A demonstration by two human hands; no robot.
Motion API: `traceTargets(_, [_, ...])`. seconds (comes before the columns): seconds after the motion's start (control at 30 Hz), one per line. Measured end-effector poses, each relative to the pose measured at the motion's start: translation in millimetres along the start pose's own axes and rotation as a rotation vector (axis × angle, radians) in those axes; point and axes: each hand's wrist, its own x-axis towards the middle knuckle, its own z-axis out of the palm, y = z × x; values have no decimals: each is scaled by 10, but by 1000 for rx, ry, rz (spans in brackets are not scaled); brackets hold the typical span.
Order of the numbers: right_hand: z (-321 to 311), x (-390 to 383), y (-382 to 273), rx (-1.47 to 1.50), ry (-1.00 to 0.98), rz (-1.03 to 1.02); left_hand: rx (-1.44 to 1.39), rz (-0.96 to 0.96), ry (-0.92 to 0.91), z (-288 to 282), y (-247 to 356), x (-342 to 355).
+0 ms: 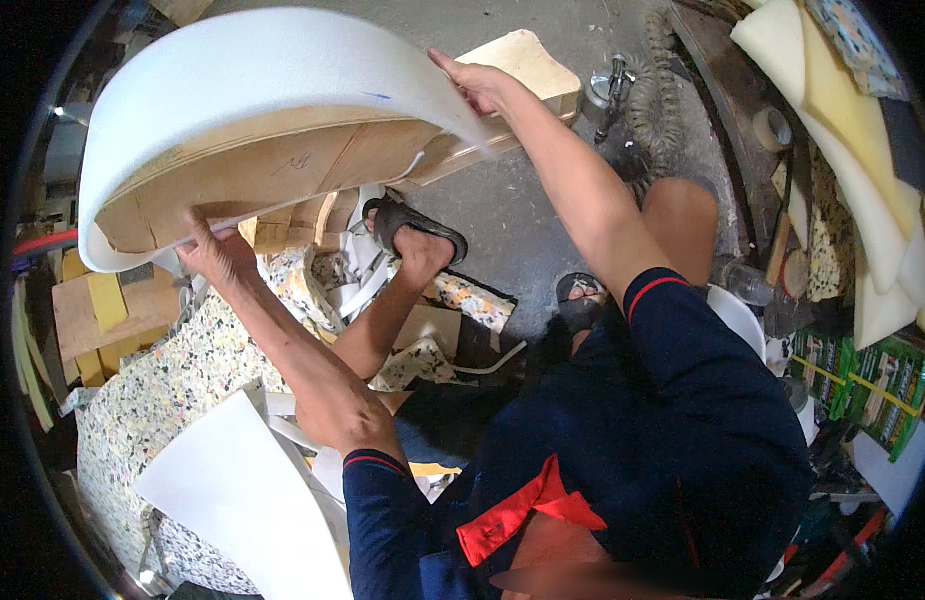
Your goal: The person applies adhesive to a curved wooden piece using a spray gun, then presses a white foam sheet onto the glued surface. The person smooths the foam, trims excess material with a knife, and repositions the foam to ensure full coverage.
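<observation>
Held up in front of me is a large curved panel (273, 60), with white foam over its outer side and brown board on its inner face. It looks like a furniture backrest. My left hand (221, 250) grips its lower left edge, the thumb against the brown board and the other fingers partly hidden. At its right end, my right hand (475, 85) is closed on the foam edge, some fingers out of sight behind it. A thin white strip curls along the inner lower edge. Behind the panel, a pale board-like block (528, 65) lies near my right hand.
On the floor at the back right lies a spray gun (608, 95) with a coiled hose (655, 110). Speckled foam (173, 430) and a white sheet (248, 500) lie at the left. Foam sheets (863, 130) and a tape roll (772, 129) are at the right. Foam scraps (473, 300) surround my feet.
</observation>
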Motion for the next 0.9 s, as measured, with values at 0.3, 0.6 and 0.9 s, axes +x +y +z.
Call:
traceTargets(0.3, [52,-683,268,336,262,-122,59,45,15,-70,-57,6])
traceTargets(0.6, [-625,-711,-601,92,439,-506,25,25,54,-130,-41,-28])
traceTargets(0.9, [-758,47,-232,-630,785,-450,50,-5,57,-218,-78,120])
